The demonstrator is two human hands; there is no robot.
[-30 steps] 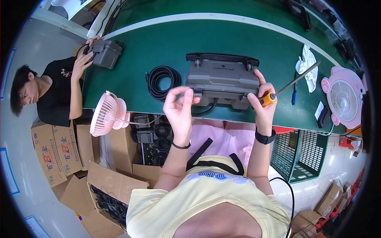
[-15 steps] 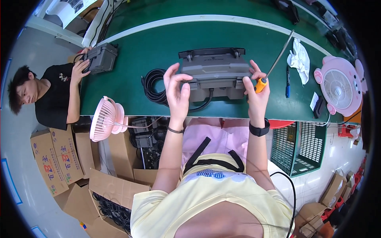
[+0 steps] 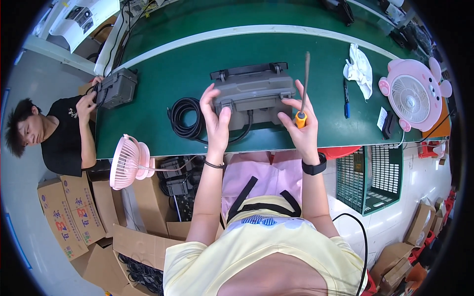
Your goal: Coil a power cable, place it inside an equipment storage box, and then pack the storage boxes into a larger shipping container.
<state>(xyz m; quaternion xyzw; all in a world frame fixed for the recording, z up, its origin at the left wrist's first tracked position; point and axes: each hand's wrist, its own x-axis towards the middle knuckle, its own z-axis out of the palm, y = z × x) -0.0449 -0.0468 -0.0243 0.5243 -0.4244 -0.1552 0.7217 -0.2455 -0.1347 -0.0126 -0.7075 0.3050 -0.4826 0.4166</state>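
Observation:
A grey plastic case [image 3: 256, 96] with a dark carry handle [image 3: 249, 70] lies on the green bench, its latched front facing me. My left hand [image 3: 217, 123] is at the case's left front corner, fingers apart and thumb raised; whether the fingertips press on it I cannot tell. At the right front corner, my right hand [image 3: 305, 135] keeps a screwdriver [image 3: 300, 119] in its palm, orange handle down and long shaft pointing up and away. Its index finger and thumb reach toward the case's right latch. A black cable [image 3: 250, 118] comes out of the case front and joins a coil [image 3: 185, 118] on the left.
Right of the case lie a blue-black marker [image 3: 347, 101], a white cloth [image 3: 359, 74] and a pink fan [image 3: 411, 101]. Another pink fan [image 3: 129, 162] juts from the front edge. Far left, a co-worker [image 3: 66, 130] handles a similar case [image 3: 117, 89]. Cartons [image 3: 74, 212] and a green crate [image 3: 373, 182] stand below.
The view has turned slightly. The screwdriver's shaft has swung from leaning right to nearly upright in my right hand. Both hands remain at the case's front corners.

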